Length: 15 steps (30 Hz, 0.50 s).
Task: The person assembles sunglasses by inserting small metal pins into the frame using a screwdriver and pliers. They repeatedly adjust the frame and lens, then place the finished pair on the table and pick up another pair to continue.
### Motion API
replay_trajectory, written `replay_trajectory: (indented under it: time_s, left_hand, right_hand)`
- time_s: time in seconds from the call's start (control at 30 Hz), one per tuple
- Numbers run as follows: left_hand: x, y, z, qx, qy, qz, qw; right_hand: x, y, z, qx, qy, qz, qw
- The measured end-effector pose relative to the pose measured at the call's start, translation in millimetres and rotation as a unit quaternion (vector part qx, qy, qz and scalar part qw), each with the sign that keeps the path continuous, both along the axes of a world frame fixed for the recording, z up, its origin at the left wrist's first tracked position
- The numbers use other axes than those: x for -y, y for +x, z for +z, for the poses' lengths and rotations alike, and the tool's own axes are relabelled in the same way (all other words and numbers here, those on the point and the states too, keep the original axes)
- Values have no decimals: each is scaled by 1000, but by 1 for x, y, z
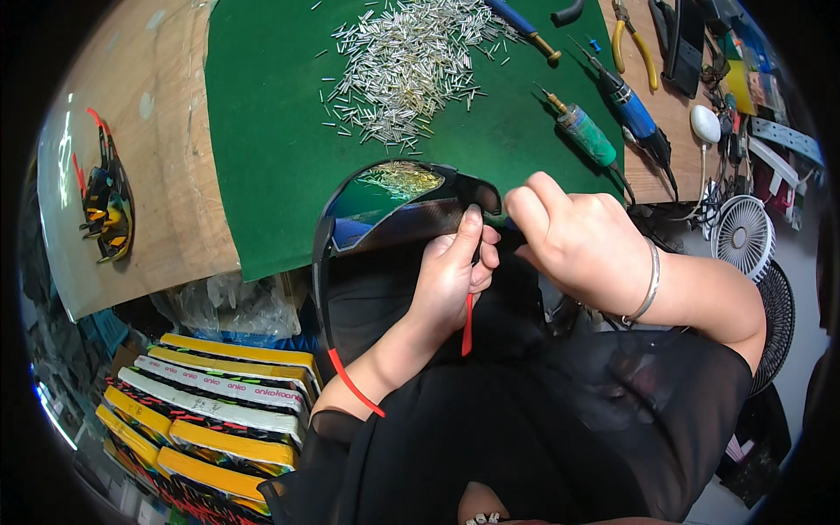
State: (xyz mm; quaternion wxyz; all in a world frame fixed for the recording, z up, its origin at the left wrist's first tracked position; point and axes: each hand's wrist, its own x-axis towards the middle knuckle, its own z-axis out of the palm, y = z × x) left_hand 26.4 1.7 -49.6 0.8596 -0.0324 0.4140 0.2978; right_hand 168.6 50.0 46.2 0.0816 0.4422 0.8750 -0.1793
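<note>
My left hand (448, 276) grips a pair of wraparound sunglasses (398, 223) close to the hinge, thumb pressed on the inner side. The sunglasses have a black frame, mirrored lenses and red temple tips; one temple hangs down along my left forearm. Close by on the right, my right hand (582, 232) is curled with its fingertips pinched together beside the end of the frame. Whatever those fingertips hold, if anything, is hidden. Beyond the sunglasses, a heap of small silvery metal pins (407, 74) lies on a green mat (262, 166).
A green-handled electric screwdriver (586, 136) and a blue one (637, 114) lie right of the pins, near yellow-handled pliers (632, 48). More sunglasses (109, 210) rest on the table at left. Boxes of yellow-lensed glasses (210, 394) stand below left; a white fan (742, 234) is at right.
</note>
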Motion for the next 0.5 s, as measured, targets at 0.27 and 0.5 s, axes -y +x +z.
replay_trajectory:
  time_s: [0.27,0.5]
  left_hand:
    - [1,-2,-2,23,5,-1,1000]
    - [2,-1,-4,24,11,3,1000]
  right_hand:
    - [3,-1,-4,-9,53,31,998]
    - [5,4,-9,10,45,35,998]
